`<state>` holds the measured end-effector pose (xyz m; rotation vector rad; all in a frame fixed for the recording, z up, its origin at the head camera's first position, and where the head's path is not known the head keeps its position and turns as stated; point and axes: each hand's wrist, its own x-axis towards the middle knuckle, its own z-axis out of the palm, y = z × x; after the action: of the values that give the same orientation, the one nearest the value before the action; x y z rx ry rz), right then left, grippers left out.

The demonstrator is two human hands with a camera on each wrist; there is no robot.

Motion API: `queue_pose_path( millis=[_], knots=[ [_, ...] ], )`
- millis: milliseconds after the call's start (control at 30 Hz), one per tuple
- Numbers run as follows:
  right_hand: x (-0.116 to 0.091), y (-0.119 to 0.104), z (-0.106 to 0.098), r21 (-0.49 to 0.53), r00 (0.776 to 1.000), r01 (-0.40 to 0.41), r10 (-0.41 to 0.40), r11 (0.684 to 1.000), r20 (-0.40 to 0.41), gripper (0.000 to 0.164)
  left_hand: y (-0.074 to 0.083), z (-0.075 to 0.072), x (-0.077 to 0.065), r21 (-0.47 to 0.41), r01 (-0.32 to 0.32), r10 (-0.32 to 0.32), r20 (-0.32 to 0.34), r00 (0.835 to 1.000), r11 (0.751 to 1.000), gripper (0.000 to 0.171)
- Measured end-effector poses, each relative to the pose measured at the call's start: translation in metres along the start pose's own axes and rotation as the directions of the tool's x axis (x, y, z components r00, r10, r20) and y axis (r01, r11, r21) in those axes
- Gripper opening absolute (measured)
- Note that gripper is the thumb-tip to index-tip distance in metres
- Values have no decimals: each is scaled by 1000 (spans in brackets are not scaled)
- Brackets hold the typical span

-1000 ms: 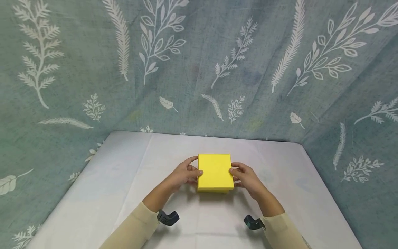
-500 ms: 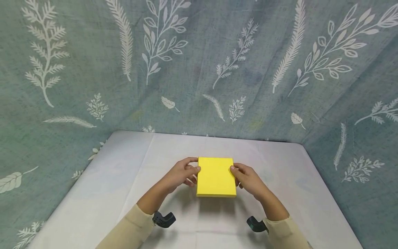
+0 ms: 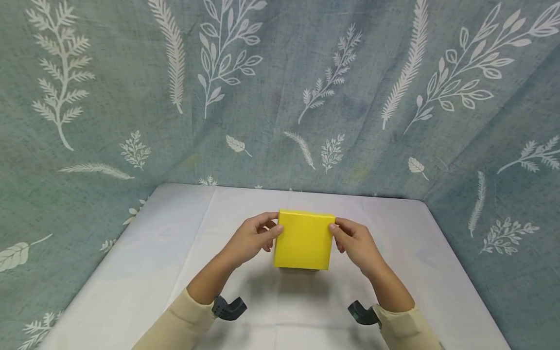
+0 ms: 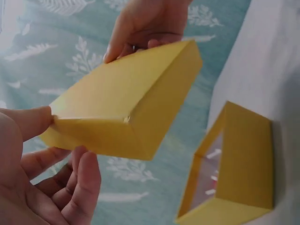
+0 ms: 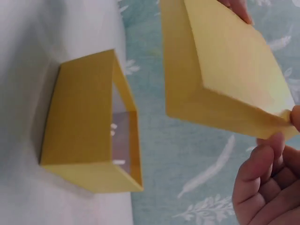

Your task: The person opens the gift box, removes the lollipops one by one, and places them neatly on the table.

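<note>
Here—left hand [image 3: 252,238], right hand [image 3: 358,243] pinch yellow lid [image 3: 303,241] by edges—gap above open box [image 5: 82,115].

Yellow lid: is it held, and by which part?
The left hand and right hand hold the yellow lid by opposite sides, near its upper corners in the head view.

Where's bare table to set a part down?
Bare white table: between the left hand and the table's left edge; between the right hand and its right edge; a strip between the yellow lid and leaf-print cloth. Crowded: the middle, where both hands hold the lid over the open box.
</note>
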<state>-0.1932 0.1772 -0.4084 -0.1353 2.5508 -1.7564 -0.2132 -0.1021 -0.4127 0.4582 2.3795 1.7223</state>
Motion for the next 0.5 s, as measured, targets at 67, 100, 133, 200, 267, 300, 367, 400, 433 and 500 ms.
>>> queue_pose_path(
  millis=[67, 100, 133, 200, 267, 300, 367, 400, 433, 500],
  knots=[
    [-2, -5, -1, 33, 1000, 19, -19, 999, -5, 39, 6, -1, -3, 17, -34, 34, -17, 999, 999, 50],
    [-3, -7, -1, 43, 1000, 25, -25, 999, -8, 39, 8, -1, -4, 21, -46, 47, -27, 999, 999, 51],
    [-4, -8, -1, 48, 999, 31, -31, 998, -8, 39, 10, -1, -5, 26, -55, 56, -40, 998, 998, 51],
    [-4, -11, 0, 58, 999, 33, -33, 998, -9, 41, 13, -1, -7, 34, -67, 69, -63, 996, 997, 51],
    [-4, -13, 0, 60, 999, 33, -33, 998, -6, 43, 15, -1, -8, 44, -73, 77, -86, 993, 996, 51],
    [-4, -13, 0, 59, 999, 34, -33, 998, -5, 43, 15, -1, -8, 50, -76, 80, -95, 992, 996, 51],
    [-4, -13, 1, 56, 999, 33, -34, 998, 5, 46, 16, 0, -9, 72, -80, 87, -109, 990, 994, 51],
    [-4, -12, 1, 53, 999, 36, -37, 998, 10, 48, 16, 0, -10, 85, -80, 89, -115, 989, 993, 51],
    [-4, -11, 1, 51, 999, 40, -41, 998, 16, 49, 15, 1, -10, 99, -81, 94, -124, 988, 992, 51],
    [-4, -10, 2, 42, 999, 46, -48, 998, 26, 52, 14, 1, -11, 134, -88, 107, -143, 984, 987, 51]
  ],
)
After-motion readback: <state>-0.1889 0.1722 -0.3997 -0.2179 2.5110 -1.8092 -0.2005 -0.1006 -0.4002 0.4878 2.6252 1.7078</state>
